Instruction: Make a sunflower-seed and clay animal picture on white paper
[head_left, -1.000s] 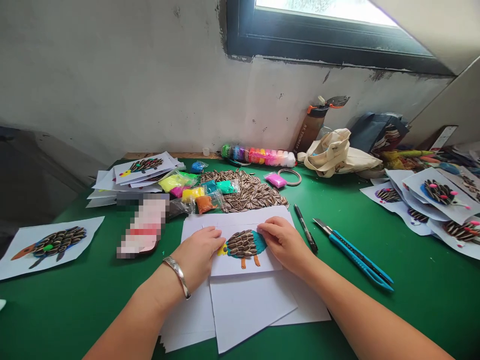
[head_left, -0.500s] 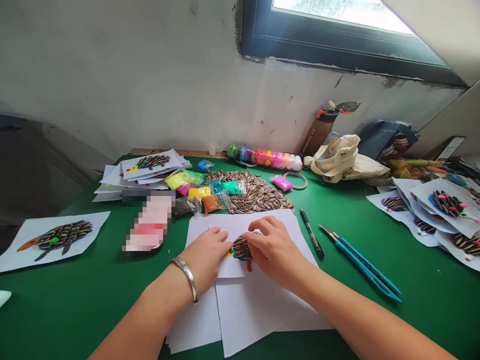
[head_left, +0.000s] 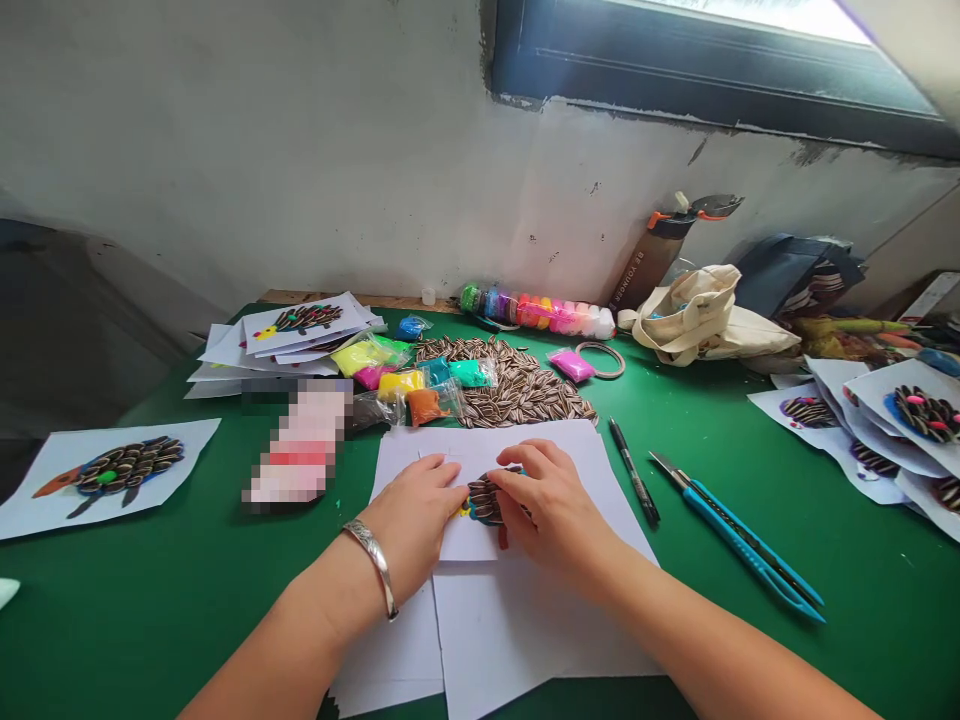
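A small picture lies on a white sheet [head_left: 469,545], its rounded body [head_left: 484,498] made of striped sunflower seeds with blue edging and a yellow bit at its left end. My left hand [head_left: 412,515] rests on the paper, fingers stretched out and thumb tip by the yellow end. Bent over the seed body is my right hand [head_left: 555,505], its thumb and fingertips closed together at the seeds; whatever is between them is hidden. More white paper [head_left: 525,620] lies underneath. Beyond the paper spreads a heap of sunflower seeds [head_left: 525,385].
Colourful clay packets [head_left: 401,384] sit left of the heap. A black pen [head_left: 634,472] and a blue-handled craft knife [head_left: 750,550] lie to the right. Finished seed pictures [head_left: 127,470] are on both sides. A bottle [head_left: 649,260] and a cloth bag [head_left: 697,315] stand behind.
The view has turned slightly, so things at the right sit farther right. My right fingers have shifted a little over the seed body; my left hand stays on the paper.
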